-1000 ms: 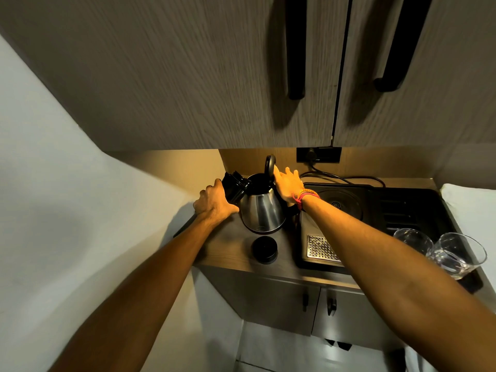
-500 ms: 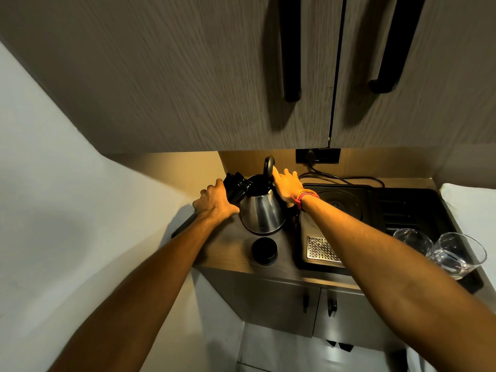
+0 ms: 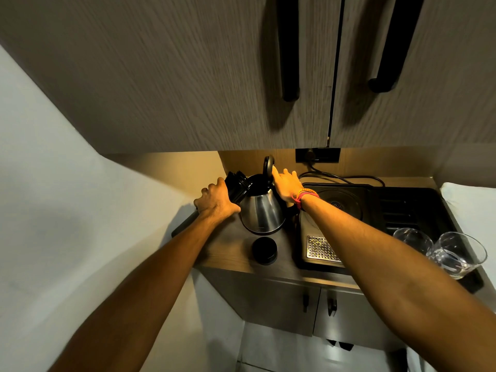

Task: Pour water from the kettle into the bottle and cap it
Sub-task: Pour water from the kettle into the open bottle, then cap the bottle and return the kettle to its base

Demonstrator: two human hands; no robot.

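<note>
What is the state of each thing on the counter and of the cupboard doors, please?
kettle: upright on the counter, lid flipped open
bottle: uncapped, tilted, mouth at the kettle's rim, gripped by the left hand
bottle cap: off, lying on the counter
right hand: fingers on the open lid
two glasses: upright
upper cupboard doors: closed
lower cupboard doors: closed

On your right, two clear glasses [image 3: 440, 251] stand touching on a black tray [image 3: 402, 210] beside a metal drain grate [image 3: 320, 248]. Above you, two grey cabinet doors [image 3: 188, 76] carry long black handles [image 3: 288, 49]. A wall socket [image 3: 318, 154] feeds a black cable [image 3: 349, 179].
</note>
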